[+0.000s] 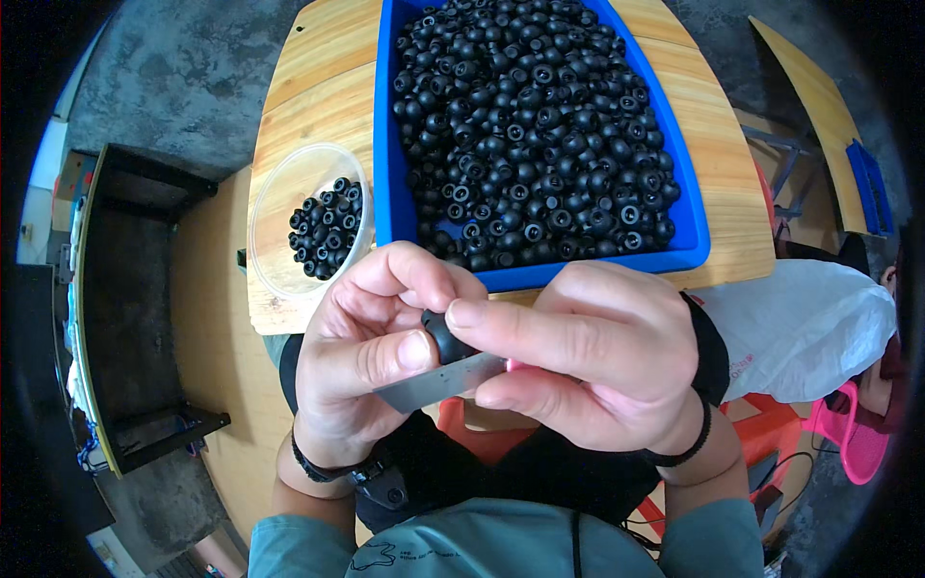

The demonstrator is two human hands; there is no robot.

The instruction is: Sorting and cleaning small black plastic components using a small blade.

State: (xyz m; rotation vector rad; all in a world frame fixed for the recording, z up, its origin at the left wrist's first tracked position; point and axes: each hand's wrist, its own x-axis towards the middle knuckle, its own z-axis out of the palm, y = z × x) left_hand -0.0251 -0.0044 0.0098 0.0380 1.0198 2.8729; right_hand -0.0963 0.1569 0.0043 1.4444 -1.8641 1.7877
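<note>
Between the thumb and fingers of my left hand [361, 352] is a round black rubber-like part [447, 339], held up over my lap. My right hand [602, 356] grips a flat metal blade [434, 383] by its pink handle, mostly hidden in the fingers. The blade lies along the lower side of the black part, and my right index finger presses near its top. Just beyond my hands, a blue bin [540, 277] holds a great heap of similar black parts [530, 144]. Left of it, a clear round tub [273, 217] contains several more [328, 226].
The bin and tub stand on a wooden table [308, 111]. A white plastic bag [800, 323] lies to the right, above a pink chair [848, 433]. A black-framed rack [145, 308] stands at the left. Someone else's arm [875, 385] shows at the right edge.
</note>
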